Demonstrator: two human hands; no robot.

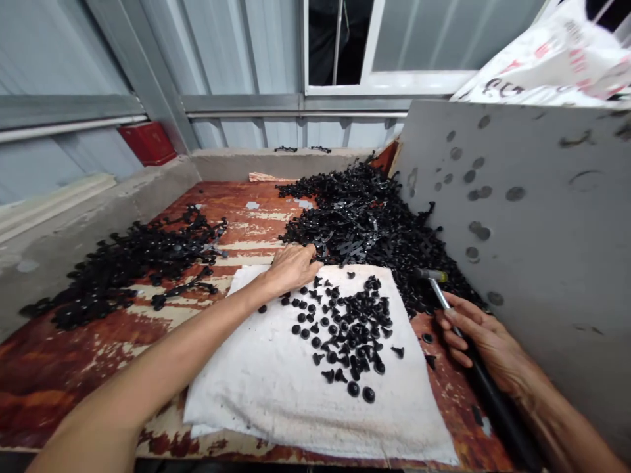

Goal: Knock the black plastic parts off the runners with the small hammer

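Observation:
My left hand (293, 268) reaches over the back edge of a white cloth (256, 394). Its fingers are curled closed at the front of a large heap of black plastic parts (345, 220); what they pinch, if anything, is hidden. My right hand (480, 332) is wrapped round a hammer (438, 293) with a metal shaft, a long black grip and a small head, dark with a yellowish end. The hammer head is over the heap's right edge. Many loose black mushroom-shaped pieces (355, 328) lie scattered on the cloth, between my two hands.
A second pile of black branching parts (142, 263) lies at the left of the worn red-brown tabletop (73, 374). A grey spotted panel (532, 217) stands along the right. A low concrete ledge (167, 187) borders the back and left. A white printed bag (557, 59) is at upper right.

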